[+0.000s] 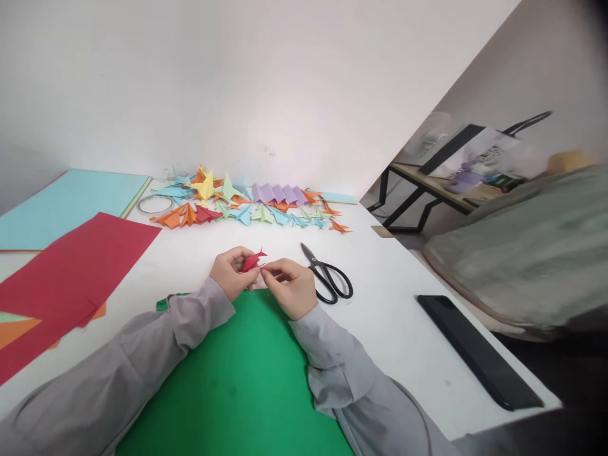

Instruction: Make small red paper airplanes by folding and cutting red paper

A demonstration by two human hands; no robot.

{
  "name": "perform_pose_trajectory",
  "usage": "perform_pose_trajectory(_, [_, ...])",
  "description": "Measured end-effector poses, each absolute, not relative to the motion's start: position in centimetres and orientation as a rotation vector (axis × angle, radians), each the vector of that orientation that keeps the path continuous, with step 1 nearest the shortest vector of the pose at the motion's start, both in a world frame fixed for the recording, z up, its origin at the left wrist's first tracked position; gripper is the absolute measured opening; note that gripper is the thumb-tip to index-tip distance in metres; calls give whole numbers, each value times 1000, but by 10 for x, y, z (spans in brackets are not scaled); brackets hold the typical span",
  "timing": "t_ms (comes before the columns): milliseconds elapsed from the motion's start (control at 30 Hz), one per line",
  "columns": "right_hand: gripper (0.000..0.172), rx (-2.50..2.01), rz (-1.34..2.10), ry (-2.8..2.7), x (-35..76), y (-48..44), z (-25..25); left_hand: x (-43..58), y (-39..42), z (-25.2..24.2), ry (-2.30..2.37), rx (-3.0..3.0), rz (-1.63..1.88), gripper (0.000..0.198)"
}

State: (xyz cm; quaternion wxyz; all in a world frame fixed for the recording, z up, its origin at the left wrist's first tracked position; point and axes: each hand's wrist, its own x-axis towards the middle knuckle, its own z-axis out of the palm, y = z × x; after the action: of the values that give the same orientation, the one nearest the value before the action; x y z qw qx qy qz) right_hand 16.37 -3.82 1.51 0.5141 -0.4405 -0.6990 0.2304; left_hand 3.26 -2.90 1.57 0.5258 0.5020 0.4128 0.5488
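My left hand [232,272] is closed around a small red origami figure [251,261], its thin pointed tips sticking out to the upper right. Right beside it, my right hand [292,285] pinches with thumb and index finger at a narrow tip on the figure's lower right side. The fingers partly hide the folds. Both hands are just above the far end of a green sheet [237,373] on the white table. Black-handled scissors [327,275] lie to the right of my right hand, blades pointing away.
Along the wall runs a row of colourful origami figures [261,214], next to a coil of wire [155,204]. Red paper [80,266] and light blue sheets [71,202] lie at left. A black phone-like slab [477,351] rests near the right edge. Beyond it stands a cloth-covered seat [522,253].
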Motion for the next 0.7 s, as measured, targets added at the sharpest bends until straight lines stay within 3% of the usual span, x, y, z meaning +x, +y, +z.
perform_pose_trajectory(500, [8, -987, 361, -1725, 163, -41, 16, 35, -28, 15, 1011, 1134, 1338, 16])
perform_pose_trajectory(700, [11, -907, 98, -1821, 164, -41, 16, 37, -27, 14, 1010, 1066, 1341, 17])
